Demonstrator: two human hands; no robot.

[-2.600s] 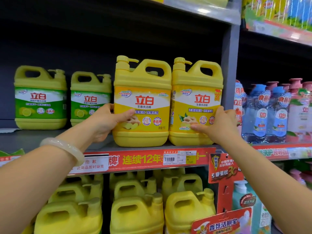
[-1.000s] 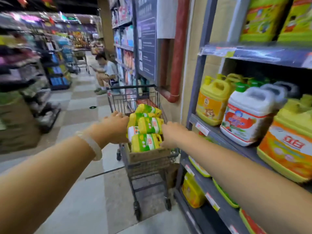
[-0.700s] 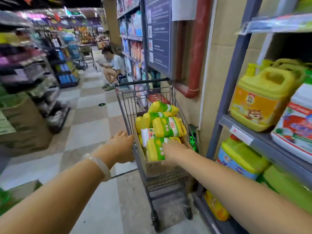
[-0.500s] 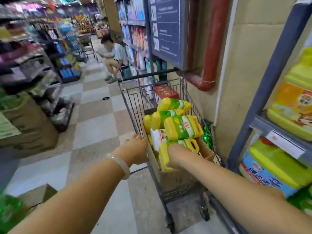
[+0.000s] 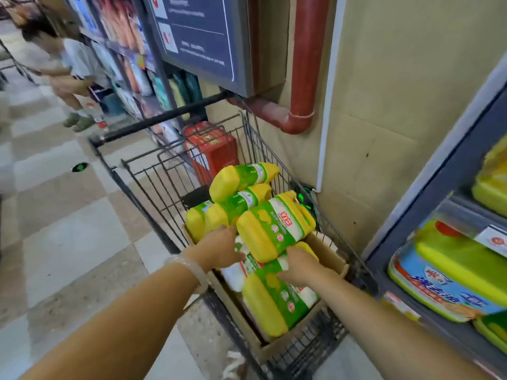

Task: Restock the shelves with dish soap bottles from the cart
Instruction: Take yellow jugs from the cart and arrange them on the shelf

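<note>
Top bottle (image 5: 275, 224) lies between both hands' grip

Both forearms bare, no sleeves visible. Left wrist: one smooth pale translucent bangle (image 5: 192, 270). No rings or gloves seen.

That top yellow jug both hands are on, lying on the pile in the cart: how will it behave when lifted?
The top jug looks full-size and rigid, so probably heavy and stiff. It lies on its side atop other jugs, so neighbours may shift or slide once it lifts. Its smooth plastic label may be slippery; the left hand and right hand reach under it.
</note>
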